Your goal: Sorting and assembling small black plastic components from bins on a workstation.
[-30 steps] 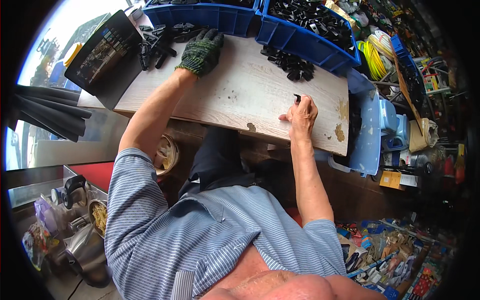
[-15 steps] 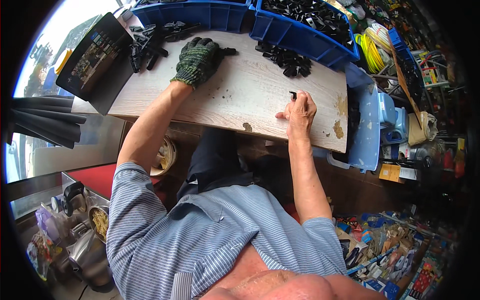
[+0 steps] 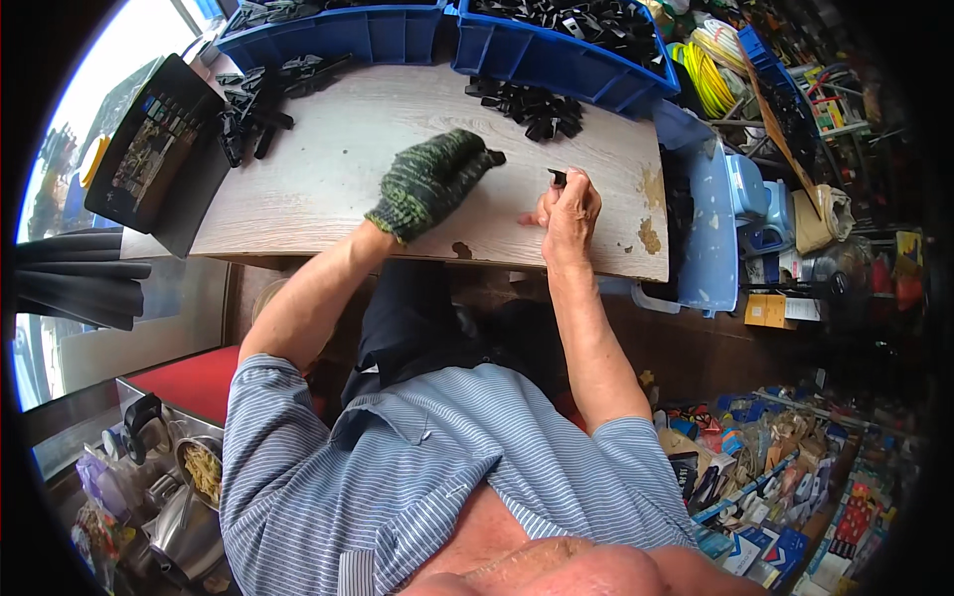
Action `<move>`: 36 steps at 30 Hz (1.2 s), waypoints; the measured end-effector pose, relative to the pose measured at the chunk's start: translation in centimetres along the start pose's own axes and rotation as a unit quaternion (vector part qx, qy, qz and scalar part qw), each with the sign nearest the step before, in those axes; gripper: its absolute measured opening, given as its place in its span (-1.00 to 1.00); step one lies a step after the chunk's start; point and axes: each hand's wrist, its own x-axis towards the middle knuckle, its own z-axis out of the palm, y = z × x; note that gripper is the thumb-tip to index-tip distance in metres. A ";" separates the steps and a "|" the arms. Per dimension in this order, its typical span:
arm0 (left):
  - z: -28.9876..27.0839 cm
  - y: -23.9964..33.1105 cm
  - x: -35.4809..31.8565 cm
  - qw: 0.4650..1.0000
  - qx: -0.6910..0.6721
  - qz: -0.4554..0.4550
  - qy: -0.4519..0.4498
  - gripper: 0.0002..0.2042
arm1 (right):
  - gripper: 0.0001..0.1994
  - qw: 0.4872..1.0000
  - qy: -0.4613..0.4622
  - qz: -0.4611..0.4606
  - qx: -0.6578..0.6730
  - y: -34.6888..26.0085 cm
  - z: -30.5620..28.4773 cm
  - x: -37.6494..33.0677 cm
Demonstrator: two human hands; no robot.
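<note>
black clip (image 3: 556, 177) upright in right hand (image 3: 568, 209).

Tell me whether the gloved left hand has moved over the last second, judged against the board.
Yes. The left hand has come back from the far left of the board, near the black parts pile, to its middle, close to the right hand.

Small workshop. Blue bins (image 3: 556, 55) of black plastic parts (image 3: 527, 99) line the worn workbench (image 3: 328, 169). Cluttered stock fills the frame's right side.
</note>
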 end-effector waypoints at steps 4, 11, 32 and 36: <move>2.8 2.8 -0.6 0.990 -0.136 0.002 -0.043 -0.81 | -0.67 1.000 0.016 -0.001 0.013 0.3 0.0 0.0; 5.0 3.7 -0.5 0.991 -0.115 -0.061 -0.029 -0.80 | -0.75 0.999 0.038 -0.018 -0.031 1.2 -0.6 0.4; 3.7 0.2 3.6 0.991 -0.010 -0.117 0.060 -0.72 | -0.64 0.999 0.026 -0.007 0.019 0.0 -2.0 0.3; 0.3 -2.5 8.0 0.969 0.231 -0.082 0.040 -0.69 | -0.67 0.990 0.096 0.072 0.069 -1.7 -2.9 1.2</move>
